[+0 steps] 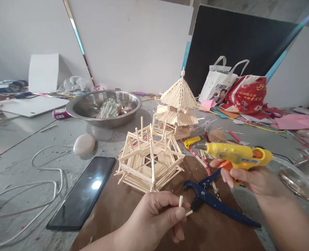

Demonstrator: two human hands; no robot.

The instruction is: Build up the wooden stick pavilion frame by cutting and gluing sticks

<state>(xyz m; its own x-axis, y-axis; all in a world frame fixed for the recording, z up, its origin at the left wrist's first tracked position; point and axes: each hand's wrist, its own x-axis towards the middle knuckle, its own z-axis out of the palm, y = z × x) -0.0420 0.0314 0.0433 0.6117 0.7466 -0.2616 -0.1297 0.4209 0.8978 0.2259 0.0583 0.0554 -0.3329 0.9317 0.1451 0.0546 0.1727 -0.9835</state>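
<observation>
In the head view, pale panels (128, 38) and a black panel (235, 42) lean behind a littered grey floor (26, 150), where a brown sheet (111, 205) is spread. The left hand (159, 216) is low in the middle, over the sheet; its thumb and fingertips are nearly together, pinching a short stick (181, 201) that points up. A second stick end (189, 213) juts out beside those fingers; whether it is a separate piece cannot be told. The right hand (248, 179) has its fingers curled around the grip and orange trigger of a yellow glue gun (222, 151), nozzle toward the left. Between the hands lies a blue cutter (217, 202). Just beyond the left hand sits an open stick frame (149, 167), with a roofed stick tower (179, 104) behind it. A phone (82, 193) lies left of the frame.
</observation>
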